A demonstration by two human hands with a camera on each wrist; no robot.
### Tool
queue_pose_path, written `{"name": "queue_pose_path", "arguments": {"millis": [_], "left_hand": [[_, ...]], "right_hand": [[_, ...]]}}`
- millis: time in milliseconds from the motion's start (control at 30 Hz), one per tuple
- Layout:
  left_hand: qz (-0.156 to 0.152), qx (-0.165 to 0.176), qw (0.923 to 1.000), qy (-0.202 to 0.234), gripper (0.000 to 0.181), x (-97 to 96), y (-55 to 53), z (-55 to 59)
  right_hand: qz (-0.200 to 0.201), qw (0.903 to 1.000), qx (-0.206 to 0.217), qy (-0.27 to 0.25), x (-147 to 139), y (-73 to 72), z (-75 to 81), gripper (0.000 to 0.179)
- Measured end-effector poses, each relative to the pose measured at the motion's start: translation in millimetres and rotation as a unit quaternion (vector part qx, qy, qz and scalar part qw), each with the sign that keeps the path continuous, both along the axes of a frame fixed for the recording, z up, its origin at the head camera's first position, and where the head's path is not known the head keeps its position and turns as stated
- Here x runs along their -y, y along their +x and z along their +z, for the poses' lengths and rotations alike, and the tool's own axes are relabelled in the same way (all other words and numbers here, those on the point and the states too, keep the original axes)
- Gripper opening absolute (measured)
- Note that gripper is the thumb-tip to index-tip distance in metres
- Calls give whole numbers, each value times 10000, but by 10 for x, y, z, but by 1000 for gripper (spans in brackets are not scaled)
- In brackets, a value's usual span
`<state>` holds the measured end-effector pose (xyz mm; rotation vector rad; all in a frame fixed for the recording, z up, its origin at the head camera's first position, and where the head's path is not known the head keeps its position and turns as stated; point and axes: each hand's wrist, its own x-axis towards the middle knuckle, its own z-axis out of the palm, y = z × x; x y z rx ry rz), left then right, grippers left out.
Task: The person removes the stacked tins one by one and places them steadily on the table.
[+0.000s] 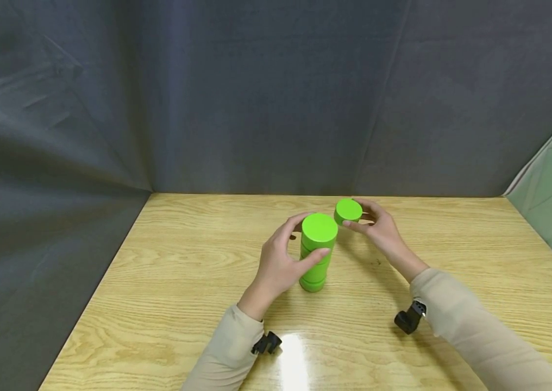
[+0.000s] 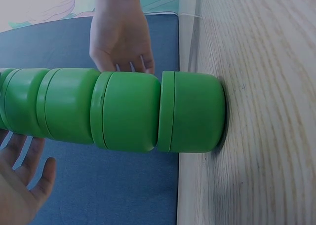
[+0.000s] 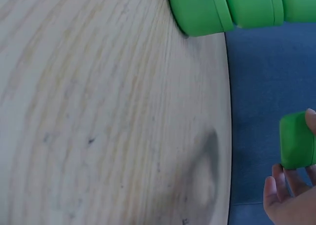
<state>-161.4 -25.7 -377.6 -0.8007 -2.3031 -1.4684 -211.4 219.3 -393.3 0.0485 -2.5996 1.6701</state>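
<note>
Green stack (image 1: 319, 239) stands upright just below frame centre on the bench (image 1: 183, 271), my left hand (image 1: 278, 266) curved round its upper part. Up-right, my right hand (image 1: 378, 228) pinches a green block (image 1: 348, 210); knocking it sideways into the stack could topple everything.

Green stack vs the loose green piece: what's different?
Height: the green stack is several sections tall; the loose green piece is one short section.
Support: the stack stands on the table; the loose piece is held above it.
Hands: the left hand curls around the stack; the right hand grips the loose piece.
Shared: green color, round tops.
</note>
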Motion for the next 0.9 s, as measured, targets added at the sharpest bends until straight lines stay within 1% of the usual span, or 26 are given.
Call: {"name": "queue_pose_path", "arguments": {"millis": [167,667,900], "left_hand": [[25,-11,10000,-1,62,5,-1,-8],[35,-17,10000,8,62,16,15,-8],[22,-40,10000,-9,63,32,30,-3]], "right_hand": [[104,9999,131,-22,2,-32,-64,68],[272,9960,806,-284,1,-95,-248,72],[312,9952,907,-211,3,-147,-324,70]]}}
